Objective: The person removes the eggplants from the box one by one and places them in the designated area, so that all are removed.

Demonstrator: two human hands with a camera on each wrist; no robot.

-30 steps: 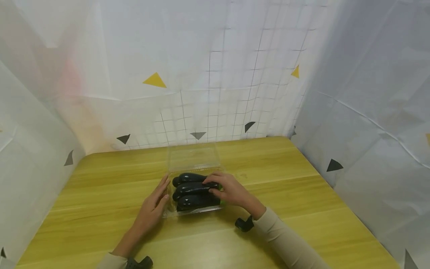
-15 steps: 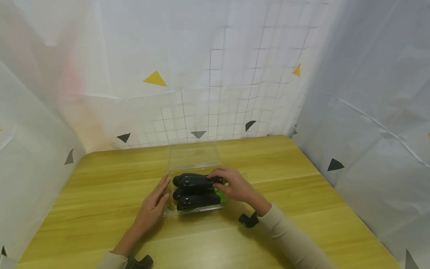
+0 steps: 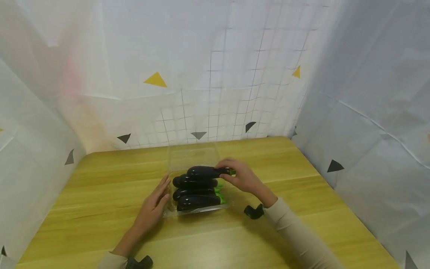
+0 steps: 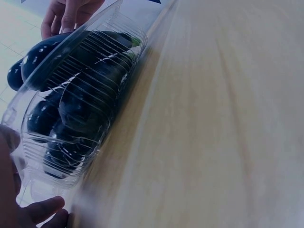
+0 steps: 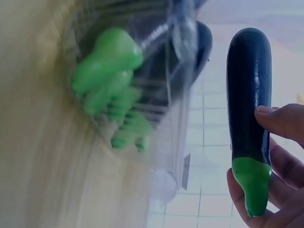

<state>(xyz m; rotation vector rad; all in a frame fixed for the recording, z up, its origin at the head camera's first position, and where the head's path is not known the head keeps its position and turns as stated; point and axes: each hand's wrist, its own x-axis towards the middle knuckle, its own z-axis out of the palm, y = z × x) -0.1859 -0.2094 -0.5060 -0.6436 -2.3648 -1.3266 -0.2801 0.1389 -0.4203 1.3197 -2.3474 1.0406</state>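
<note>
My right hand (image 3: 243, 178) pinches a dark glossy eggplant (image 5: 248, 90) near its green stem end, thumb on one side and fingers on the other. In the right wrist view that eggplant stands apart from the clear plastic clamshell box (image 3: 195, 212), above its rim. Several more eggplants (image 3: 198, 201) lie side by side in the box, their green stems (image 5: 114, 52) toward the right. Against the left end of the box rests my left hand (image 3: 152, 206), its fingers extended along the wall. The left wrist view catches part of its fingers (image 4: 45, 207) beside the plastic.
The transparent lid (image 3: 193, 156) stands folded back behind the box. All of this is on a yellow wood-grain table (image 3: 282, 231). White sheets (image 3: 188, 45) with triangle marks and grid lines enclose the back and both sides.
My right hand has raised one eggplant out of the row and shifted it up and rightward, uncovering the green stems of the others. The left hand has stayed in place.
</note>
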